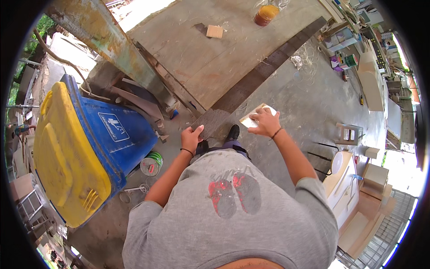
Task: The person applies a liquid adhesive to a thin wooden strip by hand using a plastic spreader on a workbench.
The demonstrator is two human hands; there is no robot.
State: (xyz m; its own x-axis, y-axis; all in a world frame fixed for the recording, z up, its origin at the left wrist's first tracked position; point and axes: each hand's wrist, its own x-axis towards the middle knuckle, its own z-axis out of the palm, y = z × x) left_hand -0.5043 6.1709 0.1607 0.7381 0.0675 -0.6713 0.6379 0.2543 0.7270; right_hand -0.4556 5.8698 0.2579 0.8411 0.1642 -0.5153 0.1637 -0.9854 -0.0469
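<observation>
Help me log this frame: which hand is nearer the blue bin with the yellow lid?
Left. The left hand grips the dark board's end, just right of the blue bin. The right hand is farther right, on a pale wood piece.

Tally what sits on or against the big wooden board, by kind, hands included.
Hands gripping the board's near end: 1, left hand
Hands holding a pale block: 1, right hand
Pale blocks: 1
Small tan squares: 1
Amber jars: 1
Total: 5

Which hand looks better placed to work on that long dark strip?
Probably the right hand: it holds a pale block beside the dark strip, whereas the left hand grips the strip's near end, steadying it.
</observation>
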